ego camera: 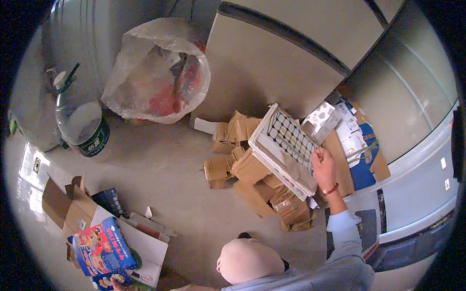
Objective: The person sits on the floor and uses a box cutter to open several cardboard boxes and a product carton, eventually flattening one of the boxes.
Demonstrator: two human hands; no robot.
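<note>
My right hand [324, 169], with a red bead bracelet at its wrist, grips the right edge of a flat white box [280, 154] printed with a dark grid. The box is tilted above a heap of folded brown cardboard [255, 165]. At the bottom left only a thumb and a little of my left hand [116, 285] show, on the lower edge of a blue and red printed carton [103, 247]. The rest of that hand is out of view. Behind this carton lie a white carton [151, 254] and an open brown cardboard box [74, 207].
A clear plastic bag [160, 72] with red and dark scraps stands at the back. To its left is a cut plastic jug [82, 123]. Flattened milk cartons [347, 123] lean by the glass panel [404, 83] at right. A pale cabinet [269, 54] stands behind the heap.
</note>
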